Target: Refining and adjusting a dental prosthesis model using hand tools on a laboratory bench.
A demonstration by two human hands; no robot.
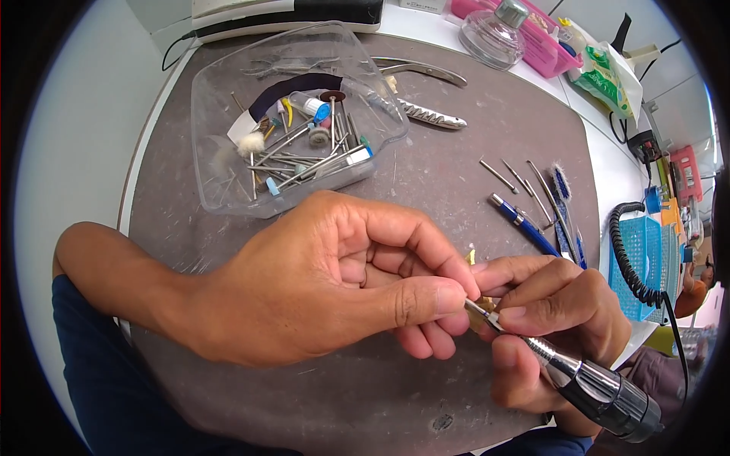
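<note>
My right hand [574, 300] is wrapped round a black and silver rotary handpiece [604, 391], its nose pointing up and left. A thin metal bit [474, 307] runs from that nose to my left hand [296, 285], where thumb and forefinger pinch its end. The other left fingers curl loosely inward. Behind the bit, a small yellowish piece [487, 328] shows partly between the hands; what it is stays hidden. Above my left hand stands a clear plastic box [204, 171] with several burs, polishing wheels and a white felt tip inside.
Beyond my right hand lie a blue pen [525, 223], several loose bits [541, 190] and a blue toothbrush [561, 184]. Metal pliers [430, 114] rest beside the box. Farther back are a glass bottle [493, 36] and a pink basket [544, 49]. A coiled black cord [627, 258] hangs at right.
</note>
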